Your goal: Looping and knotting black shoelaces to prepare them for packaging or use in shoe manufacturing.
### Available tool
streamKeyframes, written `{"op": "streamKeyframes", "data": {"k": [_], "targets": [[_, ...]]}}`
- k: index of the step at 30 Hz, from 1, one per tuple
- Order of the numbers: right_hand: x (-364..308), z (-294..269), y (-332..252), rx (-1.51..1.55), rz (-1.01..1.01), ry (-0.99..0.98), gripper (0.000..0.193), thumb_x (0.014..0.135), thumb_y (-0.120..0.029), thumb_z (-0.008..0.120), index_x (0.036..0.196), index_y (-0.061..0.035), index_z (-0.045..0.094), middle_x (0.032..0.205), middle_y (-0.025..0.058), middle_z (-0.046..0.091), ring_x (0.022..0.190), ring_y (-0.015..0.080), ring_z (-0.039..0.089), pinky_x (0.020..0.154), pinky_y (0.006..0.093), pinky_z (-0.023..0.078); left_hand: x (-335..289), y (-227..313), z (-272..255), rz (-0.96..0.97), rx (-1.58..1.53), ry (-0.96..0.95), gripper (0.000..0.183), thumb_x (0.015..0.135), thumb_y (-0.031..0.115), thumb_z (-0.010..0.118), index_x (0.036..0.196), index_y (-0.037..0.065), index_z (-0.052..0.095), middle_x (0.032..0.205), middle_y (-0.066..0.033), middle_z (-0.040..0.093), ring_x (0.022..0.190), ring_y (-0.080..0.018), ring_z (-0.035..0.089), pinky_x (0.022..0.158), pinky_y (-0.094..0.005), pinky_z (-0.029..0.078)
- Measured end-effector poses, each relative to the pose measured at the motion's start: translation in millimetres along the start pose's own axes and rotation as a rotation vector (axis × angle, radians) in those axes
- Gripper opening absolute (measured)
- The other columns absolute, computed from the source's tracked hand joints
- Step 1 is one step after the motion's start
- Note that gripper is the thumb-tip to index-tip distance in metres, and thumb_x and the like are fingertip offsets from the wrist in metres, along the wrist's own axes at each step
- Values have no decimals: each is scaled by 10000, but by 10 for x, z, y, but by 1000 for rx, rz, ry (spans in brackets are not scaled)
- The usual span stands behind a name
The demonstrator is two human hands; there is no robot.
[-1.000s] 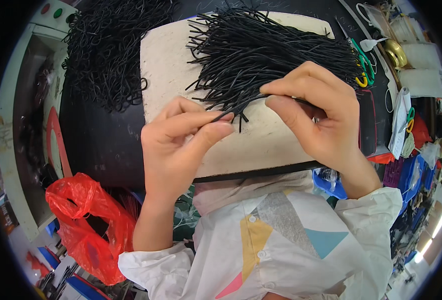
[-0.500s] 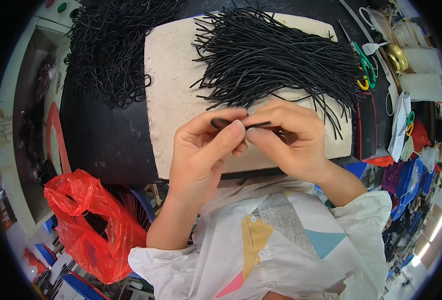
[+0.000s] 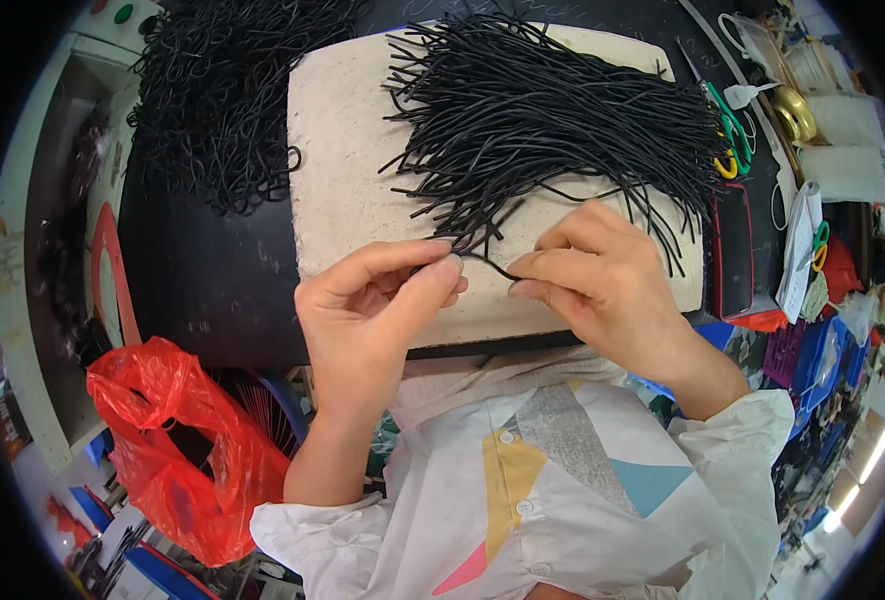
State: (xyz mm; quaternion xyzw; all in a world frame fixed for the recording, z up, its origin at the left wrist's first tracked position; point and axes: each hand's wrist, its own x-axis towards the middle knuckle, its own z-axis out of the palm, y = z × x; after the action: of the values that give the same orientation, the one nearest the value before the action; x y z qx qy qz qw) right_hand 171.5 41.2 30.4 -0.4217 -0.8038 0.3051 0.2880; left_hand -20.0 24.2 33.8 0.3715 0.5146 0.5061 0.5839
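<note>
A short black cord (image 3: 488, 262) stretches between my two hands above the near part of a pale board. My left hand (image 3: 378, 300) pinches one end between thumb and forefinger; that end is mostly hidden by the fingers. The other end is in the closed thumb and fingertips of my right hand (image 3: 603, 285). Just beyond my hands, a thick bundle of straight black cords (image 3: 553, 120) lies across the pale board (image 3: 343, 150), with several loose ends sticking out towards me.
A tangled heap of looped black cords (image 3: 233, 110) covers the table's far left. Scissors with green and yellow handles (image 3: 738, 135) and a red-edged dark tray (image 3: 733, 250) lie right of the board. A red plastic bag (image 3: 193, 450) hangs at the near left.
My hands have moved apart, the left one towards the left and the right one slightly right. The loop seen in the cord at my left fingers no longer shows; the cord now spans the gap.
</note>
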Motion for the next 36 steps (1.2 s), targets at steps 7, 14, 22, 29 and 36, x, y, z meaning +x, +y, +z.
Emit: {"op": "streamKeyframes", "data": {"k": [7, 14, 22, 29, 36], "targets": [[64, 81, -34, 1244, 551, 35, 99, 755, -41, 665, 784, -25, 572, 701, 28, 599, 637, 76, 578, 603, 205, 480, -35, -245, 32, 66, -15, -91, 180, 734, -76, 629, 913, -52, 629, 846, -125, 620, 716, -145, 608, 646, -220, 487], [12, 243, 2, 1024, 526, 246, 134, 737, -31, 669, 785, -33, 544, 776, 30, 597, 708, 91, 584, 628, 209, 467, -71, -262, 61, 28, -116, -80, 151, 745, -58, 633, 895, -64, 620, 835, -125, 610, 703, -132, 599, 627, -213, 490], [280, 45, -75, 359, 61, 154, 368, 682, -116, 686, 1014, -3, 573, 801, 94, 628, 744, 166, 617, 664, 272, 476, -110, -295, 57, -143, -18, -187, 86, 748, -41, 618, 827, -73, 605, 753, -63, 601, 671, -68, 563, 581, -179, 459], [497, -19, -53, 511, 135, -65, 227, 728, -49, 616, 950, -4, 624, 759, 94, 623, 659, 161, 598, 610, 242, 472, -133, -206, 15, -292, -21, -370, 67, 732, -54, 607, 786, -34, 573, 809, -47, 589, 703, -51, 529, 594, -175, 440], [141, 270, 228, 257, 67, 331, 183, 650, -23, 628, 826, -62, 653, 794, 39, 597, 722, 151, 549, 613, 266, 430, -109, -183, 74, -189, -694, 9, 133, 771, -37, 614, 895, -17, 571, 878, -65, 598, 734, -76, 544, 627, -194, 438]]}}
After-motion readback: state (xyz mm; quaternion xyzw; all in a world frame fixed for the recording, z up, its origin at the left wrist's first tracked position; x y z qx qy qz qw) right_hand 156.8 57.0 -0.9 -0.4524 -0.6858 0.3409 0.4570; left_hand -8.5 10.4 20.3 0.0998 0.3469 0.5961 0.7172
